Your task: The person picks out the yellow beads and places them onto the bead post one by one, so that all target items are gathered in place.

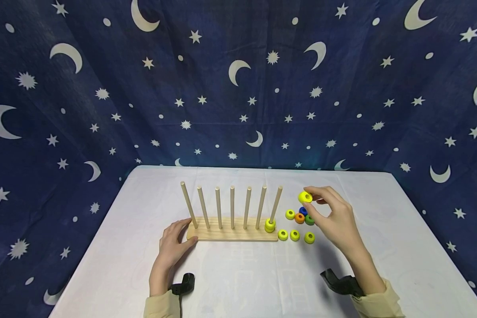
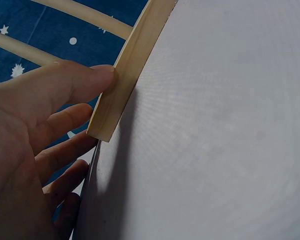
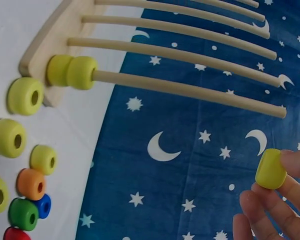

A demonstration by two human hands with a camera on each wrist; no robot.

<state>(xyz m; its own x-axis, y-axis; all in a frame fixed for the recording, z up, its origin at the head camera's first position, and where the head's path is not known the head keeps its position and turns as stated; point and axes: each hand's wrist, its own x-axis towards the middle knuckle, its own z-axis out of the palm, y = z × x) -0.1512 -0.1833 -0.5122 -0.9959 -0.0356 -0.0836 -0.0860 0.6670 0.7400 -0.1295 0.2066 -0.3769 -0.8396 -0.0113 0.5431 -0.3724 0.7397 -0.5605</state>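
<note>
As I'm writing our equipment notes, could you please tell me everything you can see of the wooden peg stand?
The peg stand looks like pale, unpainted wood: a flat oblong base with seven slim round pegs in one row. It sits upright on the white table cover. The head view's rightmost peg holds two yellow beads stacked at its foot; the other six are bare. The person's left hand grips the base's left end, thumb on the near edge.

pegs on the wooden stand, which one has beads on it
The rightmost peg in the head view, nearest the right hand: two yellow beads sit stacked at its foot, while the other six pegs are bare.
</note>
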